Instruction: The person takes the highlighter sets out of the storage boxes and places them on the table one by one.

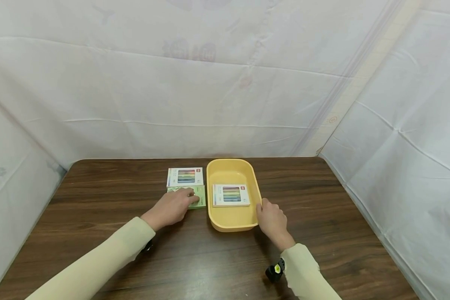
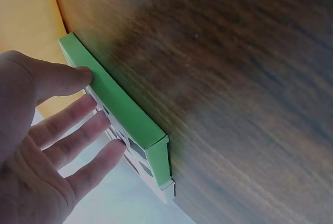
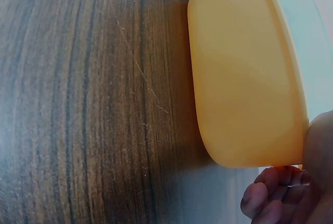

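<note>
Now at work on a dark brown wood-grain table (image 1: 322, 187)

Gripping a yellow round-cornered plastic bin (image 1: 228, 218) by its right rim, towards its near corner, with right hand (image 1: 273, 221) curled. Showing, inside that bin, a flat white box with coloured bars (image 1: 231, 195); left of the bin, a matching white box (image 1: 185, 177). Touching, just left of the bin, a flat green cardboard box (image 2: 122, 104) with left hand (image 1: 174, 206), fingers loosely extended.

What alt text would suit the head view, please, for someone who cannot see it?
A person's left hand touches a green box beside a yellow tray, which the right hand grips. One white box lies in the tray, another white box beyond the green box on a brown table.
</note>
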`<state>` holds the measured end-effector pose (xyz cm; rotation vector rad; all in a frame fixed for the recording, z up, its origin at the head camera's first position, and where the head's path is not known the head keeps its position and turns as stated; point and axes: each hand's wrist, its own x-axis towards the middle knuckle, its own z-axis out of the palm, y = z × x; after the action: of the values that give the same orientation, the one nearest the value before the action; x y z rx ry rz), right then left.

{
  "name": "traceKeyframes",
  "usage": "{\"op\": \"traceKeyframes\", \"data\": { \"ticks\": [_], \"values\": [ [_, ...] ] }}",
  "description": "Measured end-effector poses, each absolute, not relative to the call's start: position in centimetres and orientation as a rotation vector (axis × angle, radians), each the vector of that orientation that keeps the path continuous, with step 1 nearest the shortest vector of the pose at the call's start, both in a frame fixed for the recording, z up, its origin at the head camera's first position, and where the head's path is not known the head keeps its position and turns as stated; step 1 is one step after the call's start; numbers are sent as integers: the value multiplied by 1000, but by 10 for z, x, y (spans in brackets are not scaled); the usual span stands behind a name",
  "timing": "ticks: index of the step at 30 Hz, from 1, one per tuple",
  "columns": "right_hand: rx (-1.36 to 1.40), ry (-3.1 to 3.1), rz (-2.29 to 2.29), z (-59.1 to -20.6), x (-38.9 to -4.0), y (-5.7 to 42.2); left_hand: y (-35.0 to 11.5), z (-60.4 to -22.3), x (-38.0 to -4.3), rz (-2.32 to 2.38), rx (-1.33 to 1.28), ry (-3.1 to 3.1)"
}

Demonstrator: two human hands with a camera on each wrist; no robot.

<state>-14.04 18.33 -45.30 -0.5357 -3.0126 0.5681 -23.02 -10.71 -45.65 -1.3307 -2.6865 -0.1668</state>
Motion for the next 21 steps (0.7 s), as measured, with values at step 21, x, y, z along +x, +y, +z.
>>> {"op": "traceKeyframes", "data": {
  "ticks": [21],
  "values": [
    [-518, -3012, 559, -453, -140, 184, -108, -454, -231, -168, -1312, -2659]
  ]
}}
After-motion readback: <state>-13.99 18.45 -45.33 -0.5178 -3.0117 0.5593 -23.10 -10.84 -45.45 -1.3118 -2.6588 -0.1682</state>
